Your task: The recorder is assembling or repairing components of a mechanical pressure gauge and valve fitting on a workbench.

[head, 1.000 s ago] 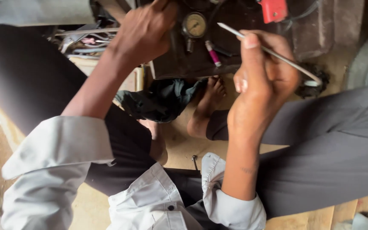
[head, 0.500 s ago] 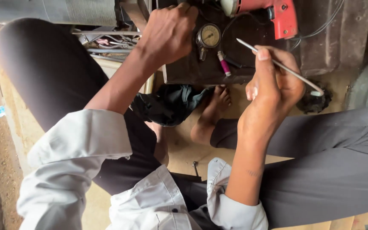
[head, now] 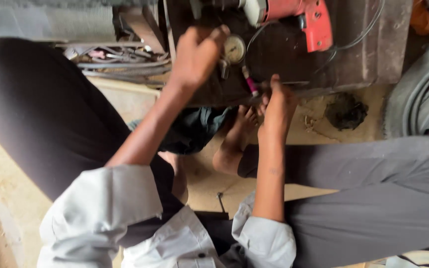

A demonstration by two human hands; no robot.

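1. Far left: bare sandy ground, plus the person's own dark-trousered knee [head: 40, 119], which fills most of that side.
2. Behind the knee there's a messy bundle of grey metal rods and cables [head: 110, 62], lying along the left edge of the dark rusty metal block [head: 363, 54].
3. The left hand [head: 197, 54] is stretched out onto the near-left part of that block, fingers curled together over something on it. What exactly they're clamped on, can't tell, the hand covers it.
4. Just right of it sits a small round pressure gauge with a pale dial [head: 235, 48], with a short pink-tipped fitting [head: 250, 84] hanging below.
5. The right hand [head: 276, 106] is at the block's near edge, fingers pinched shut on a thin grey metal rod [head: 309, 92] that runs off rightward along that edge.
6. A bare foot [head: 237, 136] and a dark green crumpled cloth [head: 194, 126] sit right under both hands.
7. Up top, a red power drill [head: 306, 20] rests on the block, its cable looping right.
8. A black greasy lump [head: 344, 111] lies on the ground, and a tyre [head: 420, 94] closes off the right edge.
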